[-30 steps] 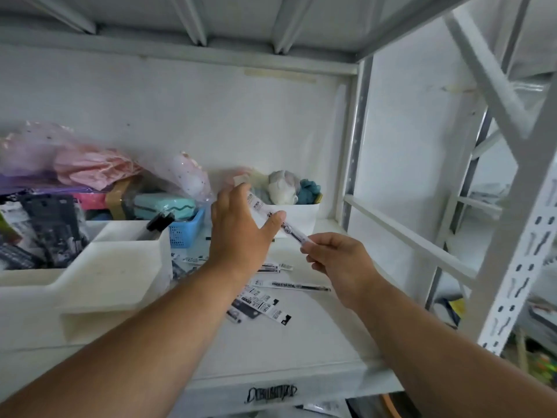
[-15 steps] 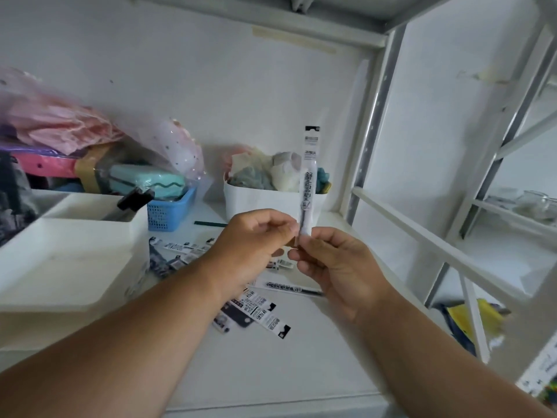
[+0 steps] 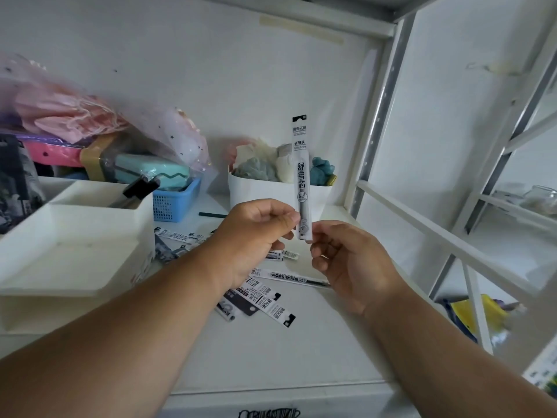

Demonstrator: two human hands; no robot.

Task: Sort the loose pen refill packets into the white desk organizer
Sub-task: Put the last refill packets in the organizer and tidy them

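Both hands meet in front of the shelf, and between them a single refill packet (image 3: 300, 176) stands almost upright, just as it did half a second ago; a second ago the same packet was slanted, reaching back toward the bin, with the left hand spread open over it. The left hand (image 3: 256, 233) now has its fingers curled, thumb and forefinger pinching the packet's lower end from the left. The right hand (image 3: 346, 263) pinches that same bottom end from the right, fingers bent inward. The packet's black-capped top rises well above both hands, in front of the white bin (image 3: 271, 191).

Below the hands, the loose refill packets (image 3: 265, 300) lie scattered flat on the white shelf (image 3: 286, 351), some overlapping, others strewn toward the organizer. The white desk organizer (image 3: 75, 254) sits to the left, well apart from the held packet; its near tray looks bare, and a dark clip-like object (image 3: 141, 186) pokes out of its rear compartment. Behind it a blue basket (image 3: 176, 203) holds a mint-green case. The white bin at the back is stuffed with soft pale and teal items.
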